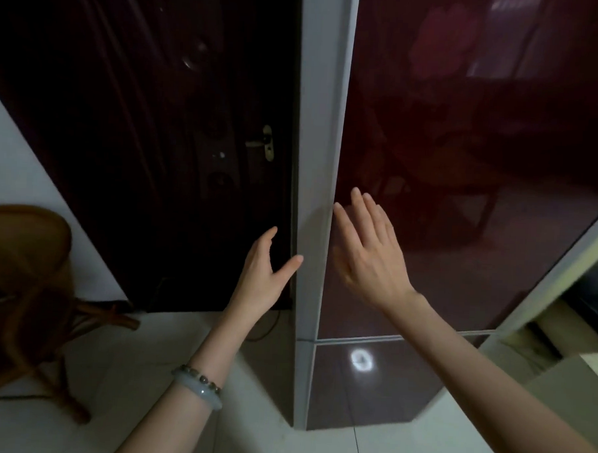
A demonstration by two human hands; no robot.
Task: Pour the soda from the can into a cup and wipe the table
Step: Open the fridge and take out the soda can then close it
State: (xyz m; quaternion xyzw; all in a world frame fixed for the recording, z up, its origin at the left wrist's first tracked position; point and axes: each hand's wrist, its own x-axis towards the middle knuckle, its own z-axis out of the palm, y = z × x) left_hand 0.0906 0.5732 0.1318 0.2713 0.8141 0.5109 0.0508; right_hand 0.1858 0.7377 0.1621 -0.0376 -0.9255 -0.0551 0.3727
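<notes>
Left hand point(266, 276) and right hand point(368, 250), both grips released w/ fingers spread, empty, reach toward tall dark-red glossy fridge door point(464, 165) w/ grey edge.

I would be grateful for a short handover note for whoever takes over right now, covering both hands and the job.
Left hand: open, empty, thumb at the grey side edge of the fridge.
Right hand: open, empty, spread over the dark red upper door; contact unclear.
Can, cup, table: none in view.
Done: nothing visible.
Left: probably fetch the can, pour, wipe.
</notes>
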